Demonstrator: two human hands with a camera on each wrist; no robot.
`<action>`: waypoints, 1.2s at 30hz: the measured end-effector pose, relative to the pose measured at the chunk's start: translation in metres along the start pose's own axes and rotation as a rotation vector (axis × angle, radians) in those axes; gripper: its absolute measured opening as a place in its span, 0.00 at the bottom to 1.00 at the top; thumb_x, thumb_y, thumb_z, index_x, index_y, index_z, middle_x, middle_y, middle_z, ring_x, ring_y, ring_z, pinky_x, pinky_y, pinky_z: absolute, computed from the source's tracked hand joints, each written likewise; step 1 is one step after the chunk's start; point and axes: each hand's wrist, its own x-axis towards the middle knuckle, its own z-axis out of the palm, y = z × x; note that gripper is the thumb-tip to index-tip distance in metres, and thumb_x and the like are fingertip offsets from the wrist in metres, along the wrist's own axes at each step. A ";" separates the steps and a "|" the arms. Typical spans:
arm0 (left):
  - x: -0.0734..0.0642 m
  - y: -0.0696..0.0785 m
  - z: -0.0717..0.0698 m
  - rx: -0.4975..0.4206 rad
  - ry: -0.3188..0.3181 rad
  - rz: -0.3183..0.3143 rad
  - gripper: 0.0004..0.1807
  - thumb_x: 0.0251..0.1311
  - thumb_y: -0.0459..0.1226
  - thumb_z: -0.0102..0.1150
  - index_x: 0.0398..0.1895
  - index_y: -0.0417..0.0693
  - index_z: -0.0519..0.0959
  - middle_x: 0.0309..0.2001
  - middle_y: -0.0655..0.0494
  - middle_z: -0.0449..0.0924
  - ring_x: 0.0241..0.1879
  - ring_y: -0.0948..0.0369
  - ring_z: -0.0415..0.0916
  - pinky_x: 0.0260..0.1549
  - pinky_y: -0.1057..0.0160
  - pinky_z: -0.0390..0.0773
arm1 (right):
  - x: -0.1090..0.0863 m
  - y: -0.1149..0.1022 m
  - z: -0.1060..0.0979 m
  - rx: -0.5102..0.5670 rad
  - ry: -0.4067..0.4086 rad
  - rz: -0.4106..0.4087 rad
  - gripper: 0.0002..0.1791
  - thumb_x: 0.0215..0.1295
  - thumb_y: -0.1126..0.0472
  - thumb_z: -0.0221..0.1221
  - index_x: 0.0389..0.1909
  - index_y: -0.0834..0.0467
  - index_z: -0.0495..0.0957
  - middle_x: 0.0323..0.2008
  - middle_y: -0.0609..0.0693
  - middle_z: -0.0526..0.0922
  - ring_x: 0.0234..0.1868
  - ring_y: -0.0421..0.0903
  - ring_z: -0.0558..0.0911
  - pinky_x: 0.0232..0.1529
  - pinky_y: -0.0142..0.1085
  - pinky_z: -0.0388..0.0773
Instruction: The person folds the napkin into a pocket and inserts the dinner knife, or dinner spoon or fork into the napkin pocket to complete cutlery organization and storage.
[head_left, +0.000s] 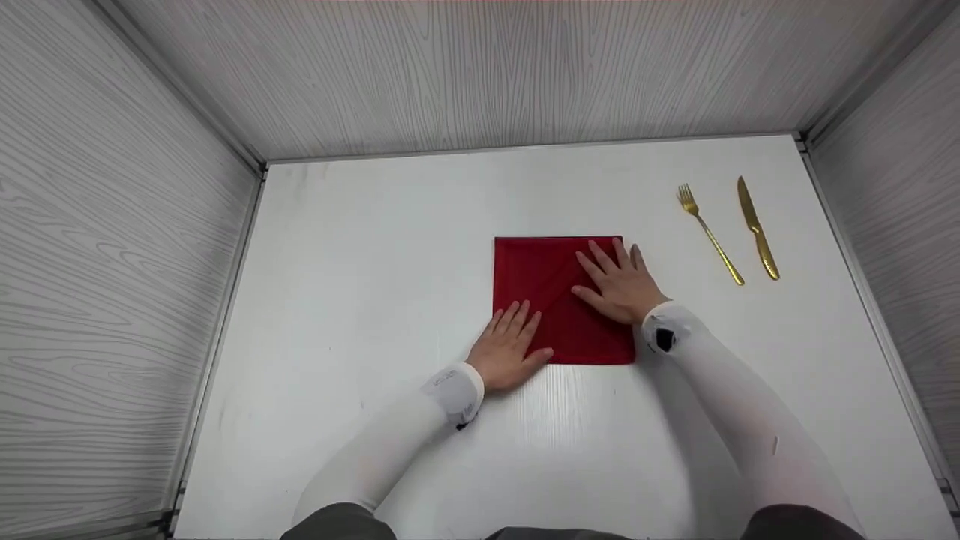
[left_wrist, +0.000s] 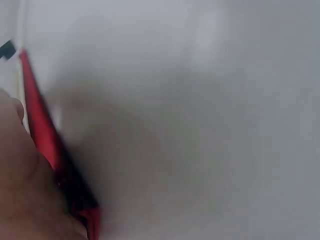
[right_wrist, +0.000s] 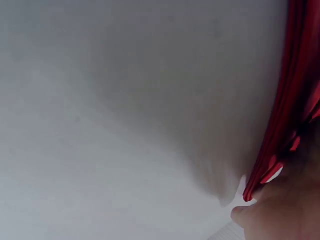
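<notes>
A red cloth napkin (head_left: 529, 266), folded into a square, lies flat near the middle of the white table. Across its surface runs a faint diagonal fold line. My left hand (head_left: 508, 352) rests on the lower left corner with fingers extended. On the upper right part lies my right hand (head_left: 619, 287), its fingers spread and straight. The left wrist view catches the napkin's edge (left_wrist: 42, 130) beside the hand (left_wrist: 25, 180). Stacked layers of the red cloth (right_wrist: 280, 110) show in the right wrist view, next to the hand (right_wrist: 287, 210).
Right of the napkin lie a gold fork (head_left: 709, 232) and a gold knife (head_left: 757, 229), apart from each other. The white table (head_left: 360, 247) is bordered by wood-grain panels (head_left: 480, 75) at the back and both sides.
</notes>
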 end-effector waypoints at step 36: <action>-0.041 -0.037 -0.027 -0.930 -0.035 -0.430 0.18 0.74 0.48 0.58 0.51 0.42 0.77 0.36 0.51 0.83 0.25 0.61 0.79 0.28 0.63 0.86 | 0.085 -0.117 -0.032 0.257 0.026 -0.005 0.28 0.81 0.65 0.42 0.78 0.61 0.67 0.74 0.63 0.70 0.77 0.60 0.67 0.78 0.50 0.66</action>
